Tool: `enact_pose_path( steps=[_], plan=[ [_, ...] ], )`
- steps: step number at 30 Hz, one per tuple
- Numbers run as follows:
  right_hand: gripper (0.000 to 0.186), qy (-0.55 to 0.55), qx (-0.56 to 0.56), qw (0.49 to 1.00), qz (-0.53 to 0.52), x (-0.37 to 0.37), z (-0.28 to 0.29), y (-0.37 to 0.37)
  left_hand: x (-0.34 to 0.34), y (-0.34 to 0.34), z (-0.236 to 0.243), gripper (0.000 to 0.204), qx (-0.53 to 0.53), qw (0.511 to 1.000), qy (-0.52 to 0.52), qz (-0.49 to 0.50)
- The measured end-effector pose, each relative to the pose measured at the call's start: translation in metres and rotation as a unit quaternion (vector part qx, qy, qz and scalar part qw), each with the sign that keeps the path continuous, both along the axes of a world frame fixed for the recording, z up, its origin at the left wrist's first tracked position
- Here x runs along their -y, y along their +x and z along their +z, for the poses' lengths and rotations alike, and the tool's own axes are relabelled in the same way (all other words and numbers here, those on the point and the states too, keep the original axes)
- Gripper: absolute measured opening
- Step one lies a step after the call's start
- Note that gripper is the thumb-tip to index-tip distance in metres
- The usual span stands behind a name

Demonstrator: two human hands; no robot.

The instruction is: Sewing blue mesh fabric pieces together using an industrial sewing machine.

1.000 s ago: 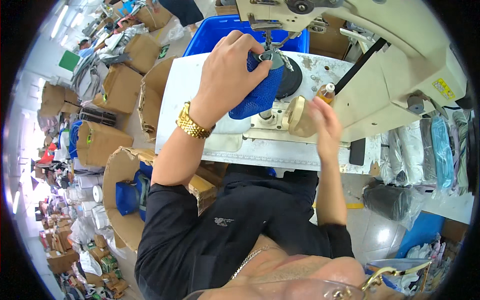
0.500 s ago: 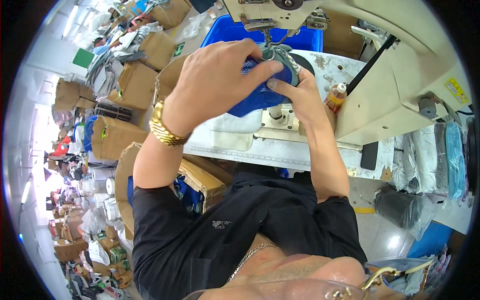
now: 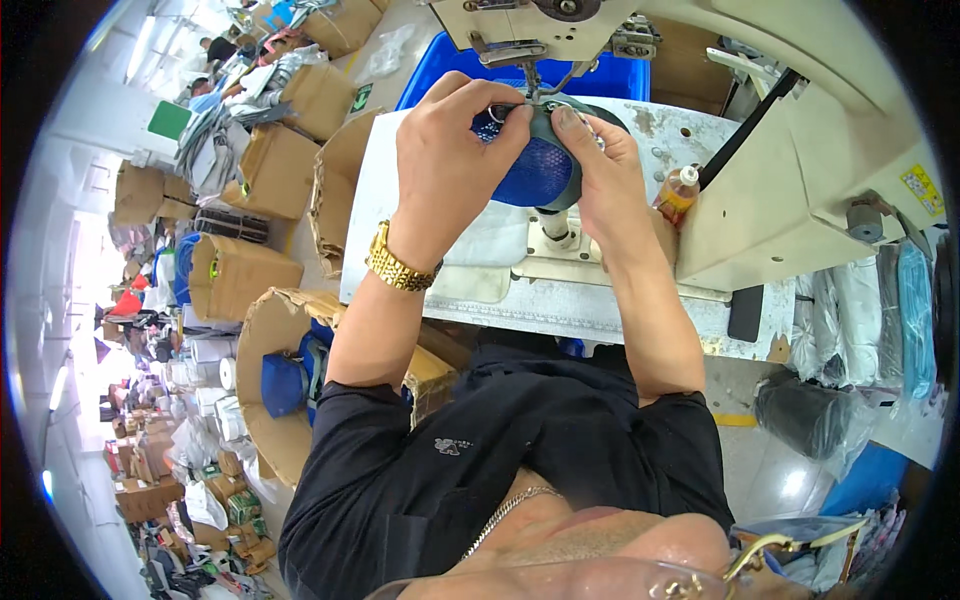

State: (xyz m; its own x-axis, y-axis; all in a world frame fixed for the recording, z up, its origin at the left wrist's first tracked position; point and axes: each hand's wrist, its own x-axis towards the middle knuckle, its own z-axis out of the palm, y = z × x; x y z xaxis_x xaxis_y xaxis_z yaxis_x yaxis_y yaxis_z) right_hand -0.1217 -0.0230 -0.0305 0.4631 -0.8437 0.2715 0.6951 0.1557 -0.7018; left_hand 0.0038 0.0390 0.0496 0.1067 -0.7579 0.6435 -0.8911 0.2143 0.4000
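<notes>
A blue mesh fabric piece (image 3: 540, 172) with a grey-green border sits under the head of a cream sewing machine (image 3: 740, 40), around the post that rises from its bed. My left hand (image 3: 452, 150) pinches its upper edge between thumb and forefinger, close beside the needle area (image 3: 532, 82). A small shiny ring-like part shows at those fingertips, too small to make out. On the other side, my right hand (image 3: 612, 180) grips the grey-green border, thumb on top near the presser foot. A patterned cord lies partly hidden under its fingers.
Behind the machine head stands a blue bin (image 3: 430, 75). A small bottle (image 3: 677, 192) and a dark phone-like slab (image 3: 744, 314) rest on the worn white table (image 3: 400, 200). Left of me an open carton (image 3: 262, 350) holds blue items; wrapped rolls (image 3: 852, 310) stand at right.
My left hand and forearm have swung right, and the fingers now pinch the piece's edge. The mesh has turned and shifted up and right. My right thumb has moved up toward the presser foot.
</notes>
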Motion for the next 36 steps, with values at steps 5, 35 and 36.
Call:
enact_pose_path(
  steps=[5,35,36],
  plan=[
    [0.027,-0.020,-0.072,0.997,0.005,0.006,0.010,-0.012,0.000,0.002,-0.011,0.014,-0.023,0.998,-0.052,-0.034],
    [0.026,-0.049,-0.124,0.990,-0.047,0.000,0.015,-0.009,0.026,0.034,-0.017,0.017,-0.121,0.979,0.010,-0.163],
    [0.026,-0.049,-0.125,0.990,-0.047,0.000,0.016,-0.008,0.026,0.035,-0.016,0.017,-0.136,0.977,0.025,-0.164]
  ],
)
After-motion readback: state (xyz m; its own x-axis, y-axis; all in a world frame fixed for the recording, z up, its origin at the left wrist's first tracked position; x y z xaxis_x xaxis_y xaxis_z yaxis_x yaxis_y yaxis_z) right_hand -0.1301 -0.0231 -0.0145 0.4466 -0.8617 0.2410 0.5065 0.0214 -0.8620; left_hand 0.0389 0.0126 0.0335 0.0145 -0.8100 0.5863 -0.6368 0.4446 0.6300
